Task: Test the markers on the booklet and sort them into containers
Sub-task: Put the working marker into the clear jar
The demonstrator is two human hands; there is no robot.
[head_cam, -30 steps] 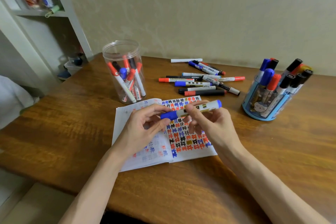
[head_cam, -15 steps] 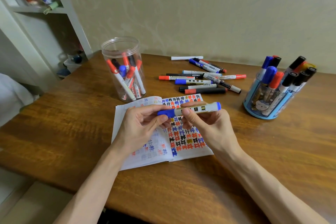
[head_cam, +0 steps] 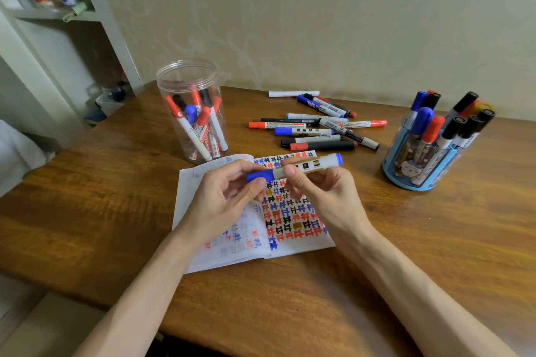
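Head view: where is the blue marker [head_cam: 293,169] seen?

— It is held in the air over the far edge of the open booklet [head_cam: 293,220], nearly level, its right end raised slightly.

— How is it gripped?

— The blue cap at the left end is pinched between the thumb and curled fingers of the left hand [head_cam: 226,200]. The barrel is pinched between the thumb and fingers of the right hand [head_cam: 322,191]. Whether the cap is fully seated cannot be told, as the joint is covered by the fingers.

— And the booklet?

— It is laid flat on the wooden table [head_cam: 87,211]. The right page is filled with red, blue, black and gold marks; fainter marks are seen on the left page.

— What is placed around it?

— A clear jar [head_cam: 191,87] is stood just beyond the booklet's far left corner, with red-, blue- and black-capped markers inside. Loose markers [head_cam: 316,127] are scattered on the far side, between the jar and a blue holder [head_cam: 429,180] at the right, in which markers are stood cap-up. A blurred shelf [head_cam: 58,14] is seen at the far left.
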